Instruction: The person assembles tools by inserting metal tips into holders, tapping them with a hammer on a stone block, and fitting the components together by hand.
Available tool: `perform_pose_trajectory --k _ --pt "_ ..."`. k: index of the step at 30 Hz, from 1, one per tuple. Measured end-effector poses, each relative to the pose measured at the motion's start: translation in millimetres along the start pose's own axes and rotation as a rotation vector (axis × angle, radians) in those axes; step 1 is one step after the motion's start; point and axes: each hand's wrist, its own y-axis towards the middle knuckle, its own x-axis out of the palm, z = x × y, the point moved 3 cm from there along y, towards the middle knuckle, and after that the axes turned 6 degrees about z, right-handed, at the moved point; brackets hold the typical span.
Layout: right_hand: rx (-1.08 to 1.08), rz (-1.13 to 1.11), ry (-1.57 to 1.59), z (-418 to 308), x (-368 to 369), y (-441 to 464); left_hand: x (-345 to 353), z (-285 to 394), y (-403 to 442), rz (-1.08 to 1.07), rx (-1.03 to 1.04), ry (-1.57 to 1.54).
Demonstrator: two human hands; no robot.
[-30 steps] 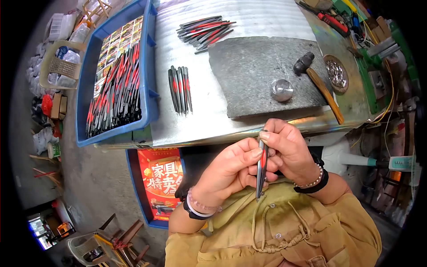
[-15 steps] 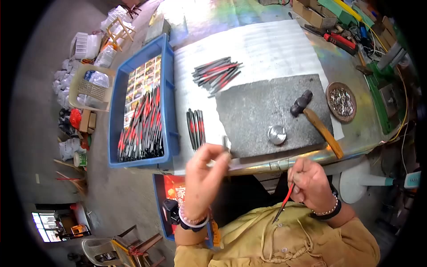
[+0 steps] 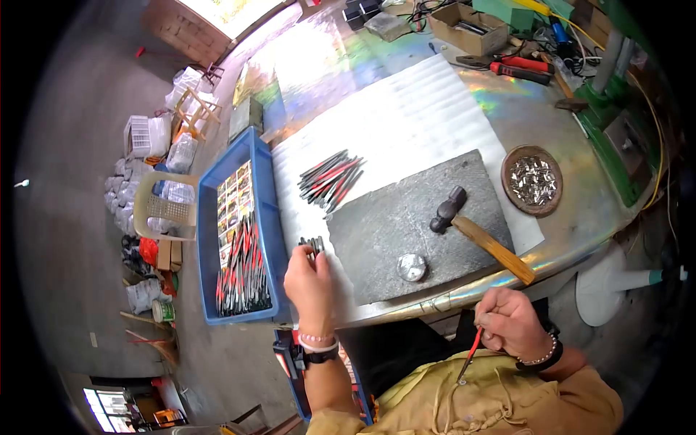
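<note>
My left hand (image 3: 309, 290) is over the small row of thin dark sticks (image 3: 312, 243) beside the blue crate. Its fingers are curled in, and what they grip is hidden. Off the table's front edge, my right hand (image 3: 511, 322) pinches a thin red-and-black stick (image 3: 471, 354) that slants down toward my jacket. A loose pile of similar sticks (image 3: 331, 177) lies on the white foam sheet (image 3: 406, 109). The grey stone slab (image 3: 391, 210) carries a hammer (image 3: 486, 243) with a wooden handle and a round shiny metal piece (image 3: 412, 267).
The blue crate (image 3: 270, 217) on the left holds many red-and-black sticks. A round brown bowl (image 3: 513, 192) of small silvery pieces stands right of the slab. Red-handled pliers (image 3: 518, 69), a cardboard box (image 3: 467, 29) and a green machine (image 3: 616, 138) occupy the back right.
My left hand has moved from the slab's near left corner to the row of dark sticks. The right hand keeps its stick. The camera view has shifted and turned.
</note>
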Motion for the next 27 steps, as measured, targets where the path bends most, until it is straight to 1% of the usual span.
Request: perform_pose_trajectory --k 1,3,4,6,8,10,12,15,16,17,18,19,20,22,23,26,27 --pt "-0.086 -0.003 -0.045 -11 -2 -2 -2 -1 -2 0.037 0.004 -0.034" --pt "-0.249 0.125 -0.093 -39 -7 -12 -9 4 -7 0.094 0.043 -0.139" --pt "-0.332 0.190 -0.120 -55 -9 -17 -15 11 -11 0.059 0.005 -0.280" --pt "-0.571 0.356 -0.209 -91 -16 -30 -27 22 -24 0.013 -0.094 -0.435" --pt "-0.830 0.470 -0.232 -123 -17 -42 -36 28 -39 -0.010 -0.087 -0.473" --pt "-1.031 0.443 -0.333 -158 -13 -44 -37 29 -54 -0.064 -0.130 -0.558" --pt "-1.086 0.535 -0.494 -191 -5 -36 -39 30 -65 -0.082 -0.145 -0.616" --pt "-1.032 0.521 -0.632 -232 -19 12 -37 26 -78 -0.121 -0.197 -0.708" --pt "-1.002 0.512 -0.696 -239 -22 34 -35 23 -82 -0.133 -0.182 -0.704" --pt "-0.926 0.507 -0.750 -243 -27 56 -34 22 -86 -0.134 -0.172 -0.716" --pt "-0.847 0.500 -0.801 -245 -30 77 -35 24 -88 -0.133 -0.163 -0.724" --pt "-0.811 0.504 -0.864 -244 -31 96 -39 28 -88 -0.132 -0.220 -0.742" --pt "-0.773 0.505 -0.925 -243 -34 114 -38 30 -92 -0.133 -0.232 -0.785" --pt "-0.778 0.489 -1.055 -235 -57 164 -38 27 -97 -0.135 -0.261 -0.861" --pt "-0.780 0.478 -1.121 -234 -60 181 -55 31 -88 -0.253 -0.129 -0.693" --pt "-0.654 0.493 -1.180 -220 -46 198 -52 28 -89 -0.257 -0.189 -0.727" --pt "-0.592 0.471 -1.261 -217 -53 207 -49 27 -89 -0.280 -0.210 -0.763"
